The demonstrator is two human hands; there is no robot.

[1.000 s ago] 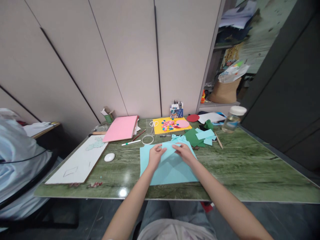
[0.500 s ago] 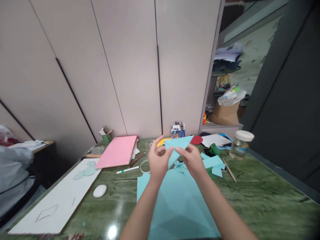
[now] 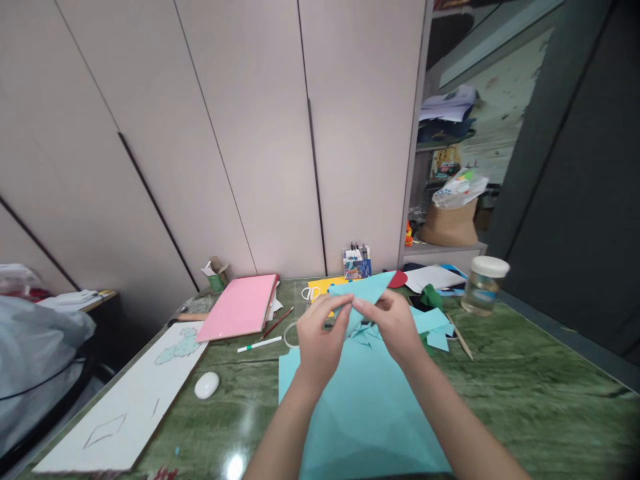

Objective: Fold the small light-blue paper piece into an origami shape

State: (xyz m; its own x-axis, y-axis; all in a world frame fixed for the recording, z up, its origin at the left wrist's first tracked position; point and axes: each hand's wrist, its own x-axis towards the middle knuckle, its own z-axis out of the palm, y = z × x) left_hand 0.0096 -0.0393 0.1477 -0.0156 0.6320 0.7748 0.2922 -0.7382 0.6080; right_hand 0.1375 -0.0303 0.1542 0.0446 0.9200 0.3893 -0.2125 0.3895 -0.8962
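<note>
A small folded piece of light blue paper [image 3: 367, 288] is held up above the table between my two hands. My left hand [image 3: 323, 337] pinches its lower edge, thumb and fingers pressed together. From the other side, my right hand [image 3: 395, 323] grips the same piece, with its thumb tip beside the left fingertips. Below my forearms lie large light blue sheets [image 3: 370, 413]. Just behind them, partly hidden by my hands, are small folded light blue pieces [image 3: 366, 335]. More light blue scraps [image 3: 435, 323] lie right of my right hand.
On the green table [image 3: 530, 373] are a pink folder [image 3: 241, 305], a white board [image 3: 120, 400], a white oval object [image 3: 207, 385], a marker [image 3: 260, 344], a pencil [image 3: 463, 337], white-handled scissors [image 3: 311, 293] and a lidded jar [image 3: 484, 287]. Shelves stand behind at right.
My left fingers have come down from a raised, spread pose and now pinch the paper's edge near the right thumb. The camera view has shifted slightly.
</note>
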